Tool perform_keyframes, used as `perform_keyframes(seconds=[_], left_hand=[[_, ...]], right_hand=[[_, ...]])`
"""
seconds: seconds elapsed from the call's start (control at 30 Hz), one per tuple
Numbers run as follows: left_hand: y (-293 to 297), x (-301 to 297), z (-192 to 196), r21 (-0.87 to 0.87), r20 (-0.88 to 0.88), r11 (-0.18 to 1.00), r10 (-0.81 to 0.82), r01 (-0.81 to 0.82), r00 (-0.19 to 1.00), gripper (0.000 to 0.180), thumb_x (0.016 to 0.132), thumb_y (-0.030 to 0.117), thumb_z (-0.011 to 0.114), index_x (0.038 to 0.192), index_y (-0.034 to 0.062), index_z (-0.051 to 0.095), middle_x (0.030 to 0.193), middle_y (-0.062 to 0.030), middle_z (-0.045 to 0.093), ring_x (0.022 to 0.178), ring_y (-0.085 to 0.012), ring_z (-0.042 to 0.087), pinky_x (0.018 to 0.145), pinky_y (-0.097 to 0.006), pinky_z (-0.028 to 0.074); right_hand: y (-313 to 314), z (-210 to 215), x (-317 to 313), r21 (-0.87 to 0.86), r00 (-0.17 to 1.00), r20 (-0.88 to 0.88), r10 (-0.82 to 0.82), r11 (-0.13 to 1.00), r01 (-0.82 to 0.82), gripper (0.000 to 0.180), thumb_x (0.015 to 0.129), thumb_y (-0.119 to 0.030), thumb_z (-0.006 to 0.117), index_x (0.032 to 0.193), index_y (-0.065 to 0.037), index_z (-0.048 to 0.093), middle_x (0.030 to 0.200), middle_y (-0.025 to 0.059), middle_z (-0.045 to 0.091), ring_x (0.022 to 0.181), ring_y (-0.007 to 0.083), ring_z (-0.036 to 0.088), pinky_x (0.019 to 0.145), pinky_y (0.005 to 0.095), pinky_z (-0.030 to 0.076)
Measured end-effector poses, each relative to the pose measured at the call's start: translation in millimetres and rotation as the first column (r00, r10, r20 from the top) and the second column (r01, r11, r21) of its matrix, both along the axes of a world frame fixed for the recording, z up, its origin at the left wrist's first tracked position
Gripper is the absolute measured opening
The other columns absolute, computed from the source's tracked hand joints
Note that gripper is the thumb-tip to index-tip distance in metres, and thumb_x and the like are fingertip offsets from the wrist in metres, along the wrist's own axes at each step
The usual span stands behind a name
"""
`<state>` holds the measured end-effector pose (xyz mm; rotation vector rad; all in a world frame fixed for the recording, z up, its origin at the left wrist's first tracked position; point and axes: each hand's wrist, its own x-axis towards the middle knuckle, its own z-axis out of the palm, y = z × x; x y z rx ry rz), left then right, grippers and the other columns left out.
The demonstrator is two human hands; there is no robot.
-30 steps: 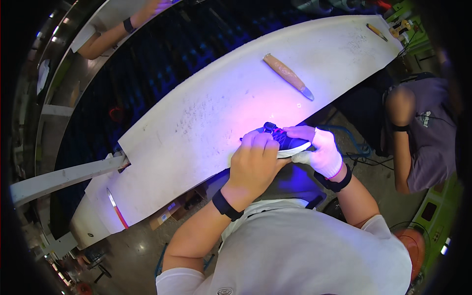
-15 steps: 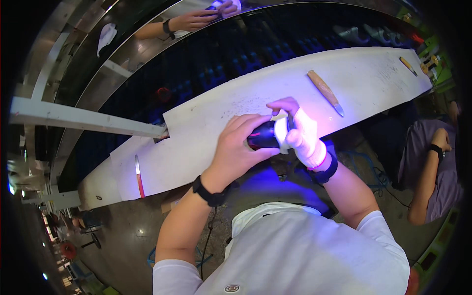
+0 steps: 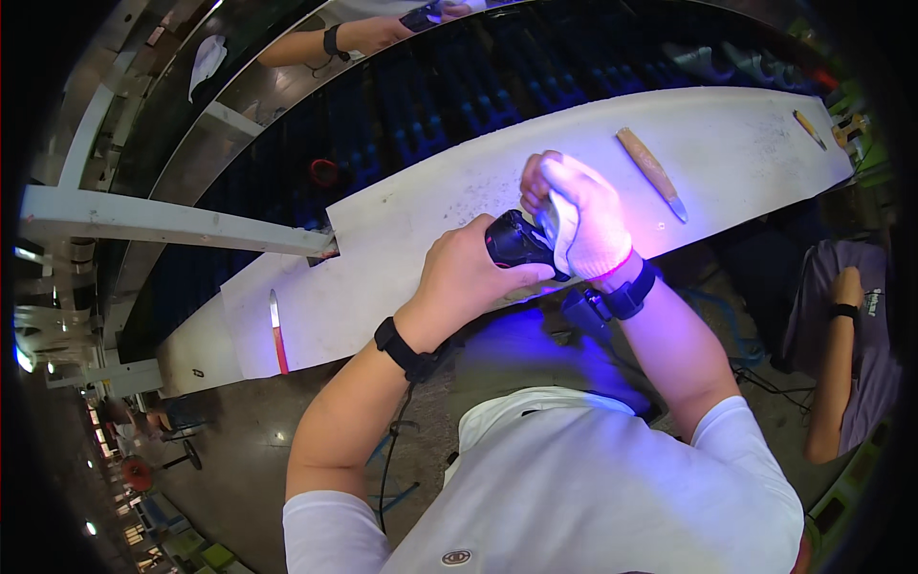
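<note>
My left hand is closed round a black, glossy, rounded object, whose kind I cannot make out. Over the object's right end, my right hand, in a white glove that leaves the fingertips bare, is curled into a fist. A pale edge shows below those fingers, washed out by bright violet light; what the fist grips is hidden. To the right, a knife with a wooden handle lies on the white board. A red-handled knife lies on the board's left part.
A white metal bar reaches in from the left to a notch in the board. Beyond the board is a dark glossy panel with blue reflections. A small yellow tool lies at the far right. Another person's arm is at the right.
My right hand has risen and turned, its spread fingers now curled into a fist. The black object is tilted differently in my left hand. The view has shifted slightly.
</note>
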<state>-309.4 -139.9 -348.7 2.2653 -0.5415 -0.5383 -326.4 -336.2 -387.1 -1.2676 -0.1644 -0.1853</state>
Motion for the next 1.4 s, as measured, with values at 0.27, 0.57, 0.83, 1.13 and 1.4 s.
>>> perform_keyframes(seconds=[0.27,0.57,0.83,1.13,1.4], left_hand=[[-24.3,19.8,13.9,0.097,0.134,0.977,-0.201,0.189,0.970,0.061,0.079,0.045,0.095,0.110,-0.0030,0.073,0.093,-0.0174,0.079,0.085,-0.0318,0.079,0.079,-0.039,0.061],[-73.1,0.4,38.9,0.418,0.305,0.830,-0.512,0.370,0.803,0.076,0.080,0.064,0.086,0.108,-0.0050,0.069,0.066,-0.0129,0.070,0.059,-0.0320,0.072,0.059,-0.043,0.057],[-45.3,-12.4,28.3,0.399,0.427,0.751,-0.661,0.526,0.617,0.075,0.075,0.055,0.093,0.120,0.0018,0.066,0.090,-0.0140,0.073,0.078,-0.0266,0.074,0.065,-0.040,0.059],[26.3,-69.4,-23.5,-0.424,-0.230,0.895,0.041,-0.138,0.972,0.055,0.087,0.009,0.087,0.135,0.0070,0.061,0.163,-0.0195,0.048,0.146,-0.0278,0.050,0.119,-0.041,0.045],[60.0,-21.2,62.8,-0.556,0.148,0.819,0.266,-0.142,0.953,0.037,0.083,0.003,0.082,0.117,0.0045,0.067,0.158,-0.0216,0.055,0.143,-0.0276,0.055,0.119,-0.040,0.042]], right_hand=[[-10.4,23.1,2.6,-0.169,0.985,-0.132,0.114,0.976,-0.135,0.021,0.110,-0.019,0.055,0.099,-0.003,0.059,0.087,0.0110,0.053,0.078,0.0238,0.050,0.078,0.0355,0.048],[-43.9,15.1,-28.6,-0.314,1.000,0.011,-0.019,0.949,0.022,0.053,0.117,-0.044,0.042,0.122,0.003,0.067,0.109,0.0088,0.064,0.101,0.0204,0.059,0.099,0.0348,0.047],[-52.5,35.9,-78.5,-0.441,0.980,-0.076,0.186,0.875,-0.200,0.065,0.109,-0.045,0.051,0.153,0.003,0.054,0.139,0.0210,0.065,0.120,0.0333,0.066,0.107,0.0428,0.050],[4.9,-30.1,-110.2,-0.865,0.985,0.167,-0.042,0.473,0.166,0.094,0.080,-0.040,0.089,0.152,0.005,0.049,0.148,0.0291,0.058,0.142,0.0485,0.053,0.122,0.0565,0.040],[-44.5,-40.6,-73.8,-0.706,0.894,0.310,-0.324,0.551,0.445,0.053,0.091,-0.017,0.078,0.137,0.003,0.062,0.129,0.0222,0.067,0.116,0.0393,0.066,0.103,0.0469,0.053]])
